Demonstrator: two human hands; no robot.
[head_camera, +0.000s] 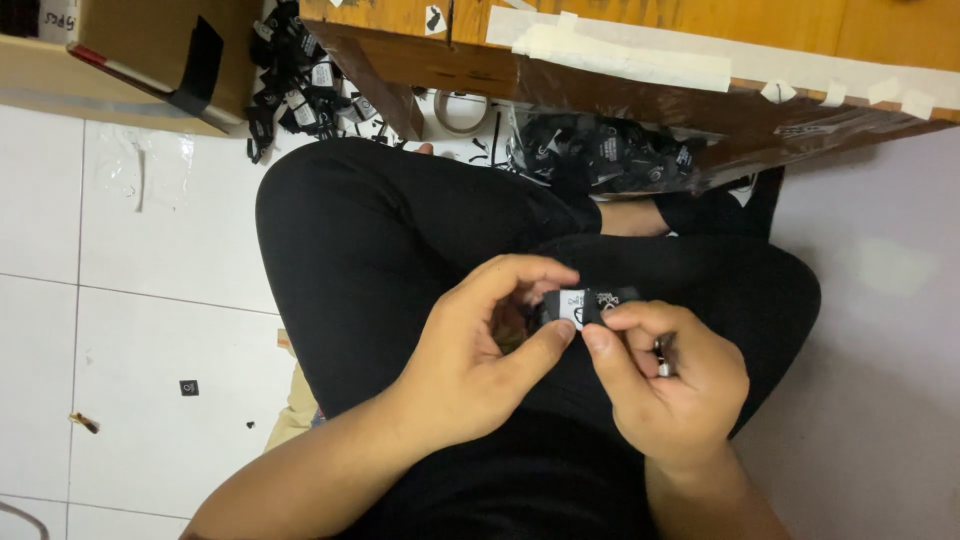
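Pinched between left hand (470, 360) and right hand (670, 385) is a small black woven label (585, 305), with more black labels (300, 75) piled at 11 o'clock beside a cardboard box (150, 50).

Even, bright indoor light is falling from above; glare is shining on the white floor tiles (150, 200) at upper left, and dark clothing is losing detail.

- The left hand (470, 355) sits over the lap, forearm coming in from the near left, wrist bent slightly inward.
- Its thumb and forefinger are curled toward each other in a pinching grip.
- The right hand (675, 385) is just beside it, thumb pressed forward, remaining fingers folded into the palm.
- Both hands' fingertips nearly meet.
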